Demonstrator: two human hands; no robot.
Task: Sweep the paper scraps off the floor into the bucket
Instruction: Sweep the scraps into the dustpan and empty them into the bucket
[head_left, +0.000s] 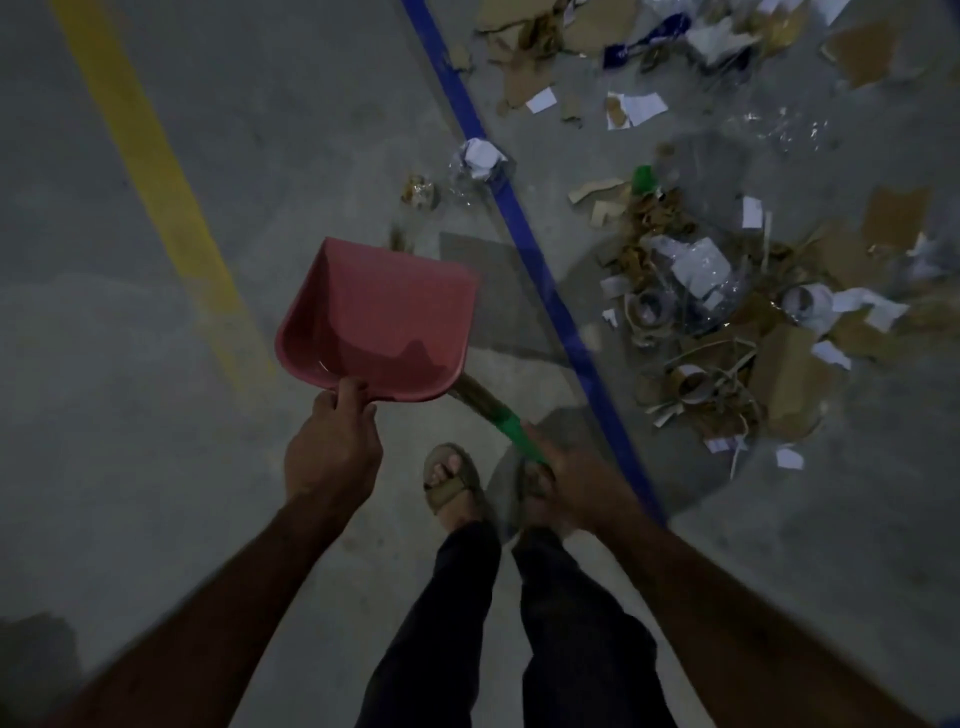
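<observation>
My left hand (332, 447) grips the rear rim of a red dustpan (382, 317), thumb over the edge, and holds it above the grey floor. My right hand (566, 483) grips the green handle of a broom (514, 428); the broom runs up-left under the dustpan, so most of it is hidden. Paper and cardboard scraps (711, 322) lie in a heap to the right of the blue floor line, inside a faint round translucent outline that may be the bucket. A crumpled white paper (480, 156) sits on the line, beside a small brown scrap (418, 191).
A blue floor line (524, 234) runs diagonally from the top centre to the lower right. A yellow floor line (156, 171) runs on the left. More scraps (639, 47) are scattered at the top right. My sandalled foot (449, 483) and dark trousers are below the hands.
</observation>
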